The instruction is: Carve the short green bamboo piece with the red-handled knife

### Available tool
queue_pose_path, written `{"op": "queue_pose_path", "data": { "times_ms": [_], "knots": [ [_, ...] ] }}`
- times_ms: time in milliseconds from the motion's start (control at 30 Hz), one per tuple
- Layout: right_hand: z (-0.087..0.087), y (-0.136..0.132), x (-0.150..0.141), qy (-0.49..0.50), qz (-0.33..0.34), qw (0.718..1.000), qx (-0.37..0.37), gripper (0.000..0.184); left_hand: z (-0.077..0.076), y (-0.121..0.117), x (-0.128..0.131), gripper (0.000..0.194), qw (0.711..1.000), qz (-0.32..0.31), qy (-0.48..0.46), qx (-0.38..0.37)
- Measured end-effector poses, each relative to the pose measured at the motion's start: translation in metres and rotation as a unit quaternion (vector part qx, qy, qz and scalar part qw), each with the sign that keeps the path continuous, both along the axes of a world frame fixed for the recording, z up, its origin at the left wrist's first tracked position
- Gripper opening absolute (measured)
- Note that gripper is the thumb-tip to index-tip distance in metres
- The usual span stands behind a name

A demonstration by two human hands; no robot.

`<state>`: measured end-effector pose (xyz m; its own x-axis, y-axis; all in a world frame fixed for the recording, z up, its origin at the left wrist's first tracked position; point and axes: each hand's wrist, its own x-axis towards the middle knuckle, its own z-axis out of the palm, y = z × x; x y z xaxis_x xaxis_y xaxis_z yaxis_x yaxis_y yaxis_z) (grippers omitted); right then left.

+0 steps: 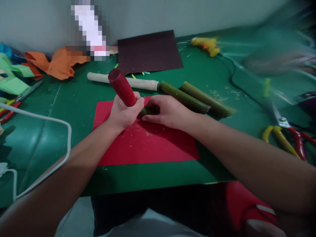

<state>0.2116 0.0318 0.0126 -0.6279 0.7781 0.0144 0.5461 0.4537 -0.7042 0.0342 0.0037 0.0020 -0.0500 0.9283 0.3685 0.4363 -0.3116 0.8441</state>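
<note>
Red sheet (148, 148) near the front edge of the green surface (153, 176). Left hand (124, 110) closed round a tilted red handle (122, 88), flat end up. Right hand (170, 111) pinching a green piece (145, 112), mostly hidden by fingers, near the sheet's far edge. Two green tubes (184, 96) lie beyond, right of a pale tube (143, 84).

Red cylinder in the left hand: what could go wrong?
The red cylinder could slip from the grip of the left hand, perhaps knocking the right hand close beside it. The right forearm might nudge the green tubes lying near it. Small bits on the red sheet might scatter if the hands shift.
</note>
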Motion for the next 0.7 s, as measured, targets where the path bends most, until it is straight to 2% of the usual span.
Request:
{"op": "queue_pose_path", "data": {
  "times_ms": [367, 700],
  "knots": [
    [-0.0002, -0.0029, -0.0025, -0.008, -0.024, 1.0, 0.005, 0.025, -0.0022, 0.0004, -0.001, 0.033, 0.999, -0.004, 0.008, -0.03],
    [0.0001, -0.0018, -0.0028, -0.012, -0.038, 0.999, -0.017, 0.028, 0.0043, 0.003, -0.0042, 0.033, 0.998, -0.03, -0.002, -0.057]
  ]
}}
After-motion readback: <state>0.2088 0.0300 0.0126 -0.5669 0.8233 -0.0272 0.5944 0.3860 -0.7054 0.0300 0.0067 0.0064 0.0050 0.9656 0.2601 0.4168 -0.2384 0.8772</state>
